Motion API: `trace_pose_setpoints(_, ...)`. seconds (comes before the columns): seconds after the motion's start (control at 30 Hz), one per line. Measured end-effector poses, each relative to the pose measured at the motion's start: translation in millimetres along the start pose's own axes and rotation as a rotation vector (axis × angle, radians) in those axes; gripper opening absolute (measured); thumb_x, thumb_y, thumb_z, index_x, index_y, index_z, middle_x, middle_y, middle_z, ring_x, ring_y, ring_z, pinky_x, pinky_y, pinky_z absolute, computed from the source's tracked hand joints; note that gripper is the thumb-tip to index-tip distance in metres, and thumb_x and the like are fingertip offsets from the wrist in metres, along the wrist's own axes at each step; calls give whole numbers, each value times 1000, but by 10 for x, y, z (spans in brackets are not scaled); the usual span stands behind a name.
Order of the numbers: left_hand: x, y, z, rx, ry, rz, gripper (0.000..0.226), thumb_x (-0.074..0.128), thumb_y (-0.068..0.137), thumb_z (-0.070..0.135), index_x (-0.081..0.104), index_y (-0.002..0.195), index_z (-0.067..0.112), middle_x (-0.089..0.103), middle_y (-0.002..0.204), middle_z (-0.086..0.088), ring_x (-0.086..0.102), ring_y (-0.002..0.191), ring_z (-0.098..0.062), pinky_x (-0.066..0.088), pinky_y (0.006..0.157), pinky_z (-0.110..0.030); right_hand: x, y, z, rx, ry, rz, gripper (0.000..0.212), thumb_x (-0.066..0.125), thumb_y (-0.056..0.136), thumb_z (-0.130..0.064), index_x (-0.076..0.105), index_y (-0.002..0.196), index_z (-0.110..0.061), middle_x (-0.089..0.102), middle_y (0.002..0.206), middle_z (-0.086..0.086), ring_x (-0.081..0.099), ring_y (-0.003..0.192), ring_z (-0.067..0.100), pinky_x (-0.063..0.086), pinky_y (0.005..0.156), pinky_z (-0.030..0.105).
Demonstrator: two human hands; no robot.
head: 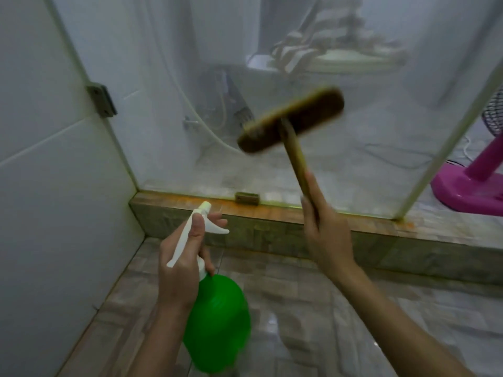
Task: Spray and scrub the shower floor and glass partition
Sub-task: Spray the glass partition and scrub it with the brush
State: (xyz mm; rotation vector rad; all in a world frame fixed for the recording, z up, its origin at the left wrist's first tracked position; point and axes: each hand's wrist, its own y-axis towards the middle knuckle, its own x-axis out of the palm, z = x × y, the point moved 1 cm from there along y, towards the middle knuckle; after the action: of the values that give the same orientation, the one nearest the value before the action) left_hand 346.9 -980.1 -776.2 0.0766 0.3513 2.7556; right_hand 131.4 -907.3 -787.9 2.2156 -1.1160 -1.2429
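Tiled shower floor (313,308), glass partition (245,118) above the curb. Brush (291,121) is raised against the glass, handle gripped by right hand (324,232). Green spray bottle (217,322) is clasped by left hand (182,268).

One view only, worn on the head, looking forward and down into the shower corner. The tiled curb (272,229) under the glass partition (285,131) crosses mid-frame; the camera faces it square-on from close by. Below the curb lies the shower floor (313,308), right under the lens. Both forearms reach in from the bottom edge toward the curb. Wide-angle bending curves the wall tiles (54,186) left of the curb.
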Motion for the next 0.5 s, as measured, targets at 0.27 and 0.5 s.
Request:
trace_pose_setpoints(0.27,265,-39,60,-6,16,-51,42,40,97,44,73,102,19,76,98,1,45,43,-15,41,42,-24,-220,-151,295,73,77,92,54,40,101,-30,20,151,-35,43,52,2,38,41,16,37,38,37)
trace_pose_setpoints(0.5,420,-66,85,7,10,-97,44,39,97,44,73,106,17,76,103,1,46,42,-13,41,41,-24,-266,-501,526,158,94,78,54,42,101,-29,21,149,-41,48,55,1,38,42,11,31,40,23)
